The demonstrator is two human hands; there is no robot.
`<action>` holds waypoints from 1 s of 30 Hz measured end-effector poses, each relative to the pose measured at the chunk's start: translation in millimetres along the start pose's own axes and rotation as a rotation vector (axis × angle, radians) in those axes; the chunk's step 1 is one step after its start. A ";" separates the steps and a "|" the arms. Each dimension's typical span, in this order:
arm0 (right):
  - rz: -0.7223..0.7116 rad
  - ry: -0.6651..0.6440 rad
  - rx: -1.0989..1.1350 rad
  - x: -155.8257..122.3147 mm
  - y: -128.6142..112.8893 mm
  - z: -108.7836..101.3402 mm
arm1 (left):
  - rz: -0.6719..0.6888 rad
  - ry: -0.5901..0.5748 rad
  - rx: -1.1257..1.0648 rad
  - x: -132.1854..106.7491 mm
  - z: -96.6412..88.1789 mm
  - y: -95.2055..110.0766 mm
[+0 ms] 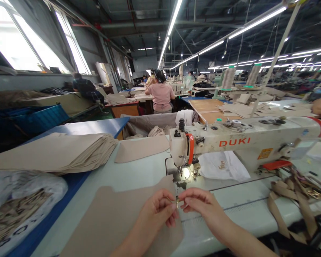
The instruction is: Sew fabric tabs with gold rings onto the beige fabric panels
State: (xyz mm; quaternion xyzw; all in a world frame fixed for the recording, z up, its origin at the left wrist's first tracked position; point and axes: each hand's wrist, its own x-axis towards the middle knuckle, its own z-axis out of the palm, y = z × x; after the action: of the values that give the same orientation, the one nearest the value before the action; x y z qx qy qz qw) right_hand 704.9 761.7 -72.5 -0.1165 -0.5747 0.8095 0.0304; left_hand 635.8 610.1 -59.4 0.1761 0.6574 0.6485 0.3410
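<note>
In front of the sewing machine [246,142], my left hand [159,208] and my right hand [199,203] meet with their fingertips pinched. Between them is a small gold-coloured metal piece [177,202], too small to make out its exact kind. Under my left hand a large beige fabric panel [109,214] lies flat on the machine table, its narrow end reaching toward the lit needle area. Several gold-coloured metal rings [221,164] rest on a white cloth [232,167] beneath the machine's arm.
A stack of beige panels [56,151] lies at the left, behind a plastic bag [24,203] of brown strips. Another single panel [141,148] sits beyond the needle. Brown straps [291,203] hang over the table's right side. Ahead, a person in a pink top [162,94] sits.
</note>
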 end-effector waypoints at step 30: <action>-0.205 -0.016 -0.519 -15.6 -2.0 9.8 | -0.015 0.097 0.413 4.6 -3.2 5.6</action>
State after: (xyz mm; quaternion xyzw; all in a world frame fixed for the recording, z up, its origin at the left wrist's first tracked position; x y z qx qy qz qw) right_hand 717.6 750.5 -65.2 -0.0550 -0.7719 0.6287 0.0766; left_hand 629.2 611.5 -55.2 0.2060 0.7932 0.5051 0.2707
